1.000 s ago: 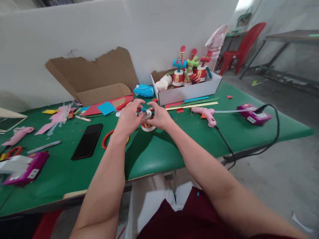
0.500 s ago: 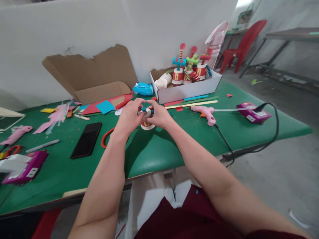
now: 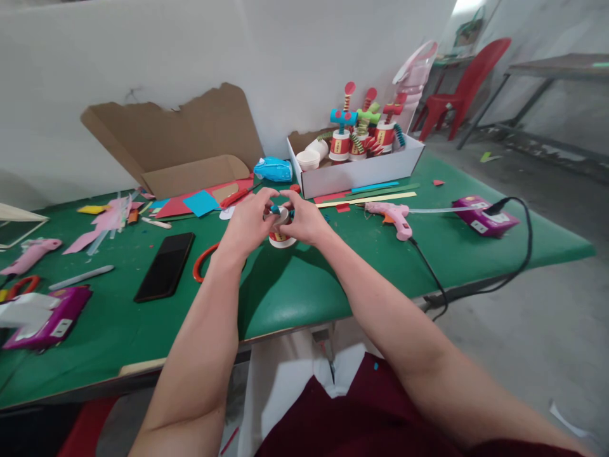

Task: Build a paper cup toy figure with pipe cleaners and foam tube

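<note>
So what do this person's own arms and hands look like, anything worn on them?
The left hand and right hand are ungloved, and the forearms are bare, with no watch or bracelet visible. Dark maroon clothing shows below, bearing a small blue speck.

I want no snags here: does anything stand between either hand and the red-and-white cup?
Nothing visible does. The left hand and right hand flank the top of the red-and-white cup; exact finger contact is too small to tell. The pink glue gun lies off to the right, clear of both.
</note>
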{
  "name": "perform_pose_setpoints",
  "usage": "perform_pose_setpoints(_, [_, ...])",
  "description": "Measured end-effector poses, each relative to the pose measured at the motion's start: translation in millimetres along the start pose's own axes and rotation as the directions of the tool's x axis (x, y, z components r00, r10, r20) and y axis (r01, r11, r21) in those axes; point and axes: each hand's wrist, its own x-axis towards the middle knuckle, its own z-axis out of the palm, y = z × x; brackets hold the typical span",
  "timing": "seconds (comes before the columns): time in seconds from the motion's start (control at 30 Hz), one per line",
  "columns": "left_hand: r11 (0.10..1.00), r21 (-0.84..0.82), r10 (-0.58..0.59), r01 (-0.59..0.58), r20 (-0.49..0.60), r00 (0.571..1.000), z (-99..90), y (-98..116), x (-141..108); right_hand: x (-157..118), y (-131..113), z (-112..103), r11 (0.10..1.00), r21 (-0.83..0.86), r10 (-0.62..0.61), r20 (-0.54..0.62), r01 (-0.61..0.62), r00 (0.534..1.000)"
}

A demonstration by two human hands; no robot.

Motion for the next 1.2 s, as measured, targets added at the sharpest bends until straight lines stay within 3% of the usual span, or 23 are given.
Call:
perform_pose_setpoints(0.43, [0.997, -0.043, 0.057, -0.058, -0.035, 0.998, -2.9, -3, 0, -2, 0, -1, 1.000, 0.001, -0.021, -0.005, 0.021, 1.000])
perform_pose_setpoints(0.6, [0.994, -0.103, 0.002, -0.025, -0.210, 0.978, -7.7, -10, 1, -2, 0, -7, 0.998, 0.063, -0.021, -0.031, 0.023, 0.999])
perform_pose_setpoints(0.7, [0.991, -0.129, -0.080, 0.040, -0.326, 0.942, -6.3, -16, 2, 3, 7, -12, 0.978, 0.203, -0.017, -0.103, 0.037, 0.995])
perform_pose_setpoints(0.77, [0.988, -0.136, -0.111, 0.067, -0.345, 0.932, -4.3, -19, 3, 6, 11, -15, 0.954, 0.294, -0.018, -0.141, 0.059, 0.990])
perform_pose_setpoints(0.9, [0.983, -0.160, -0.138, 0.094, -0.290, 0.947, -3.7, -20, 4, 8, 14, -19, 0.959, 0.274, -0.017, -0.185, 0.068, 0.983])
perform_pose_setpoints(1.1, [0.942, -0.315, -0.137, 0.112, -0.058, 0.989, -9.9, -19, 3, 3, 7, -20, 0.982, 0.182, -0.025, -0.183, 0.059, 0.983])
perform_pose_setpoints(1.2, [0.933, -0.344, -0.120, 0.105, -0.021, 0.993, -8.5, -21, 3, 3, 6, -19, 0.985, 0.163, -0.031, -0.193, 0.063, 0.981])
